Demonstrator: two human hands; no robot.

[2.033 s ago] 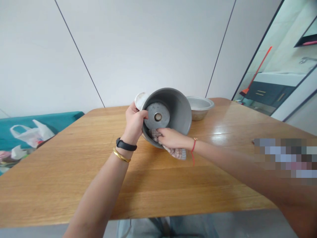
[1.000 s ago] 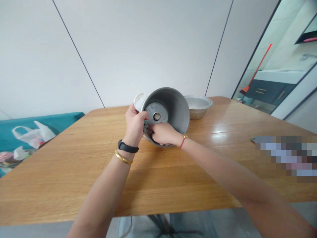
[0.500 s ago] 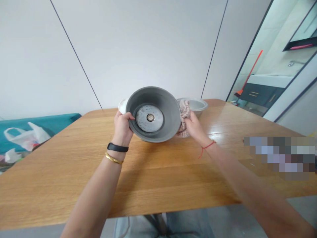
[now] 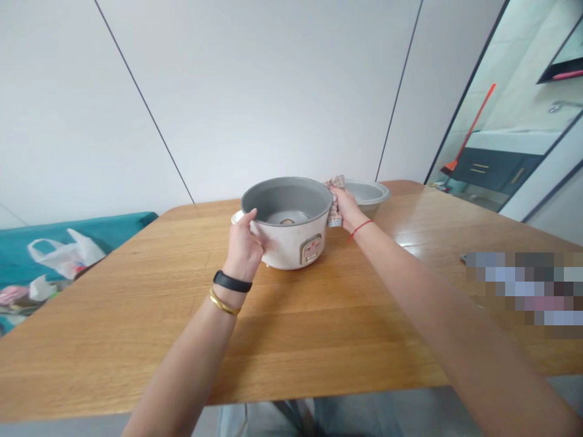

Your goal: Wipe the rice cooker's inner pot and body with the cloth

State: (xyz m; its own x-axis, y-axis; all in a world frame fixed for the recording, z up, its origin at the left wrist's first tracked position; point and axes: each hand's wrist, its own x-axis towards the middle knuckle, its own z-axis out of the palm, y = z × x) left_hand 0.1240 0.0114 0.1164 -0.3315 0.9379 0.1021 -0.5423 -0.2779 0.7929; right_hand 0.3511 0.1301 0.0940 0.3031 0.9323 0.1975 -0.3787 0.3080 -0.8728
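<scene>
A white rice cooker body (image 4: 285, 246) with a grey inside stands nearly upright at the middle of the wooden table. Its heating plate shows at the bottom, and a control panel faces me. My left hand (image 4: 245, 240) grips its left side, thumb up near the rim and fingers mostly hidden behind. At the right side, my right hand (image 4: 345, 208) is closed on a checked cloth (image 4: 336, 216), which lies against the cooker's wall. Just behind that hand sits a grey inner pot (image 4: 368, 193), partly covered by the cloth and hand.
The wooden table (image 4: 113, 328) reaches a pale panelled wall (image 4: 273, 91). On the left, a white plastic bag (image 4: 66, 255) rests on a teal seat (image 4: 130, 226). A blurred-out patch (image 4: 523, 288) covers the table's right side. An orange broom (image 4: 476, 127) stands beyond the doorway.
The rice cooker body has tipped back from facing me to nearly upright and lowered, so its front panel now shows. Both hands have moved with it, the cloth still in my right.
</scene>
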